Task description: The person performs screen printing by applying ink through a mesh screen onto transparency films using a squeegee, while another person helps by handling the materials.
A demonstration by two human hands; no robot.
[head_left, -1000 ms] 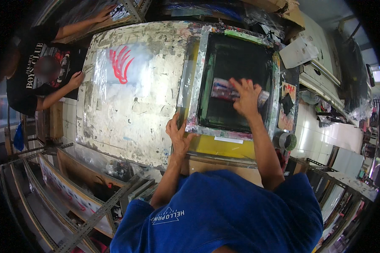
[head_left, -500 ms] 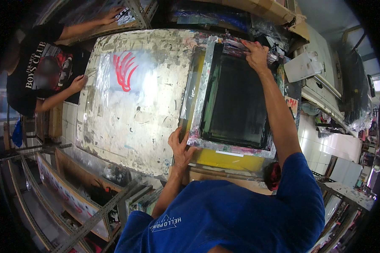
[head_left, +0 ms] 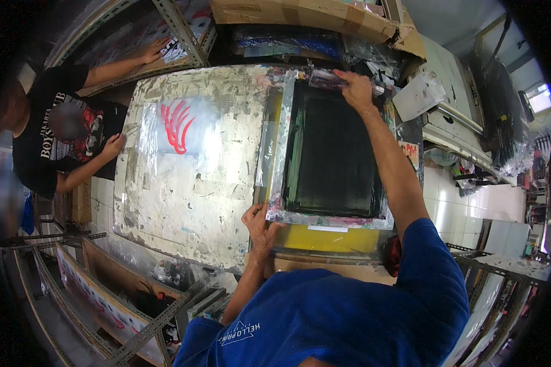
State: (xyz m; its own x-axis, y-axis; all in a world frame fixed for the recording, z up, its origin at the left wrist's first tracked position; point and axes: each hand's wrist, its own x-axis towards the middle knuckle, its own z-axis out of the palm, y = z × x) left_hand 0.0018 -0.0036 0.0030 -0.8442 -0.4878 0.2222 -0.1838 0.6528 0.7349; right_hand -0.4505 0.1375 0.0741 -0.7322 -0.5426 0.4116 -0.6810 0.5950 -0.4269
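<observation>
A screen-printing frame (head_left: 329, 221) with a dark, ink-coated mesh (head_left: 333, 150) lies on the right part of a paint-stained table. My left hand (head_left: 261, 231) is at its near left corner, fingers apart and thumb stretched along the near edge. At the far end, my right hand (head_left: 356, 92) is curled over a paint-smeared bar (head_left: 324, 78); its exact kind cannot be made out, and the hand covers part of it. Beneath the frame, a yellow screen (head_left: 324, 238) shows along the near and left sides.
On the worn white tabletop (head_left: 196, 196) lies a clear sheet with red brush-like strokes (head_left: 176, 128). A person in a black shirt (head_left: 61, 128) stands at the far left, one hand at the table edge. Metal racks (head_left: 122, 293) stand near left. Cardboard (head_left: 306, 15) lies beyond.
The whole view has shifted and tilted slightly, so the table sits a little lower. Both my hands keep about the same places at the frame.
</observation>
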